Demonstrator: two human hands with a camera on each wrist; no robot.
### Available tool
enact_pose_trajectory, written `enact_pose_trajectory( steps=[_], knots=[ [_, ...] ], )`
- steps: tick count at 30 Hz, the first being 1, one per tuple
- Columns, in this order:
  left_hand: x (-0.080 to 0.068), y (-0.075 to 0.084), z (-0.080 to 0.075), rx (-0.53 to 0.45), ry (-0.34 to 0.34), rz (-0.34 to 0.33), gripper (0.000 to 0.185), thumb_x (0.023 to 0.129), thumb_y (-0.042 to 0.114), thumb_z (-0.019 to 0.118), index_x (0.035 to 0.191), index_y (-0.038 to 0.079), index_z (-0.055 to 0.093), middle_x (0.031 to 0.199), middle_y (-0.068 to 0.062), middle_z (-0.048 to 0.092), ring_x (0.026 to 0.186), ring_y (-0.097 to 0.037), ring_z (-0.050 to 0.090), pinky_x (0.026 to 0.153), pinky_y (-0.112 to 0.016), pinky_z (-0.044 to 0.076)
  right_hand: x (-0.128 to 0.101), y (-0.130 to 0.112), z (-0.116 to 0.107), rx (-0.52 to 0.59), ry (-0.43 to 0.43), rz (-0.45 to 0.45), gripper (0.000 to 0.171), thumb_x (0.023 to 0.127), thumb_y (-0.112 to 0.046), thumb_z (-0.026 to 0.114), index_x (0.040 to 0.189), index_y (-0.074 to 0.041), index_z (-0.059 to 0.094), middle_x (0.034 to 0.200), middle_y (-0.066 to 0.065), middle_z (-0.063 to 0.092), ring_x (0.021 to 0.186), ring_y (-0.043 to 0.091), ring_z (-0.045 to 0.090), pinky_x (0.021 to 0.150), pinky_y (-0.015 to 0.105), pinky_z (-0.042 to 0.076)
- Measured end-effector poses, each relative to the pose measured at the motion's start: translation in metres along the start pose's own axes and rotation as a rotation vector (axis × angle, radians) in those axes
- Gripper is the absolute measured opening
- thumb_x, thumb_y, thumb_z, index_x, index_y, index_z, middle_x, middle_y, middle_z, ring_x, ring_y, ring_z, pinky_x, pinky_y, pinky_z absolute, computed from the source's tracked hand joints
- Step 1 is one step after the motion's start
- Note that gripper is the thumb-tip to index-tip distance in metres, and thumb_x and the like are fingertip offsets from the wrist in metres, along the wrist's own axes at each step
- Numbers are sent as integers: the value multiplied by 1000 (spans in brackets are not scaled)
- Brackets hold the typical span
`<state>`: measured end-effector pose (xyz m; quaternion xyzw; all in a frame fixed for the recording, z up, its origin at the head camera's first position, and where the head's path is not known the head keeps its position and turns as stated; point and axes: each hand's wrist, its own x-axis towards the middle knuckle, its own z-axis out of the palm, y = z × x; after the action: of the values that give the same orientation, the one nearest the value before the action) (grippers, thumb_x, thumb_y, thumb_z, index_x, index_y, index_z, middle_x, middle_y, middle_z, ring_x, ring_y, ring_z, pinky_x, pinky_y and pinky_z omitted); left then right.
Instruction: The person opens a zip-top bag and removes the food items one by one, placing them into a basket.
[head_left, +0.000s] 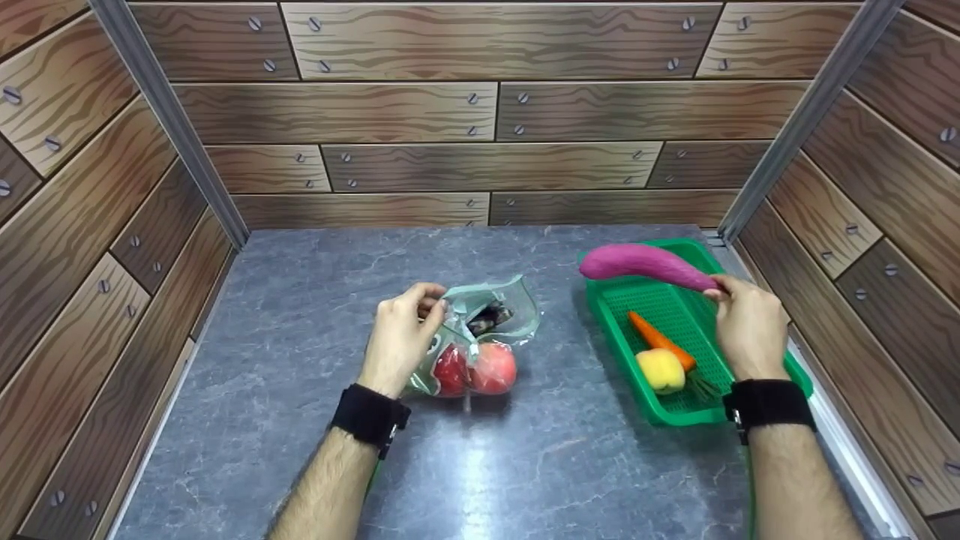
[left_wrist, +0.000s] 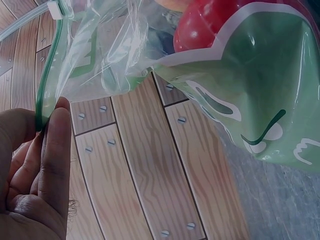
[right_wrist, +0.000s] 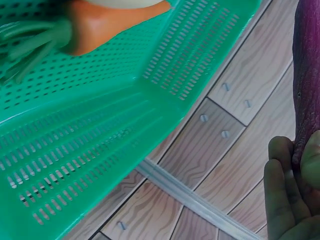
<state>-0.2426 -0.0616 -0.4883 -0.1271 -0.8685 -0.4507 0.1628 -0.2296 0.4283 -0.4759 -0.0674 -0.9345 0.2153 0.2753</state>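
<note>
My left hand (head_left: 409,330) pinches the edge of a clear zip bag (left_wrist: 260,100) with green print, whose mouth gapes. Inside the bag lie a red fruit or vegetable (head_left: 450,371), a pinkish round fruit (head_left: 493,369) and a dark item (head_left: 489,319) of unclear kind. In the left wrist view the thumb and fingers (left_wrist: 55,150) nip the bag's green seal, below a white slider (left_wrist: 55,10). My right hand (head_left: 750,330) grips the thin end of a long purple eggplant (head_left: 645,262), holding it above the far part of a green basket (head_left: 645,401).
In the basket are a carrot (head_left: 660,341) with a green top and a yellow apple-like fruit (head_left: 661,370). The grey marbled table (head_left: 300,300) is bounded by wood-patterned walls (head_left: 487,112) at the back and both sides. A metal rail (right_wrist: 195,200) runs near the basket.
</note>
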Motion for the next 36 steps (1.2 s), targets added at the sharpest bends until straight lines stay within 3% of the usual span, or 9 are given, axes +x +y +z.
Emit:
enact_pose_trajectory(
  steps=[23, 36],
  knots=[
    [-2, 0, 1, 4, -4, -5, 18, 111, 9, 79, 128, 6, 84, 101, -6, 90, 92, -22, 86, 82, -38, 74, -12, 62, -10, -122, -177, 201, 35, 119, -23, 71, 140, 5, 76, 130, 44, 76, 114, 73, 71, 87, 81, 56],
    [-1, 1, 1, 7, 2, 10, 16, 111, 7, 77, 126, 5, 84, 100, -7, 90, 90, -20, 85, 80, -36, 73, -23, 77, -13, -178, -244, 194, 35, 117, -19, 72, 136, 11, 75, 123, 44, 77, 109, 73, 72, 84, 80, 57]
  ],
)
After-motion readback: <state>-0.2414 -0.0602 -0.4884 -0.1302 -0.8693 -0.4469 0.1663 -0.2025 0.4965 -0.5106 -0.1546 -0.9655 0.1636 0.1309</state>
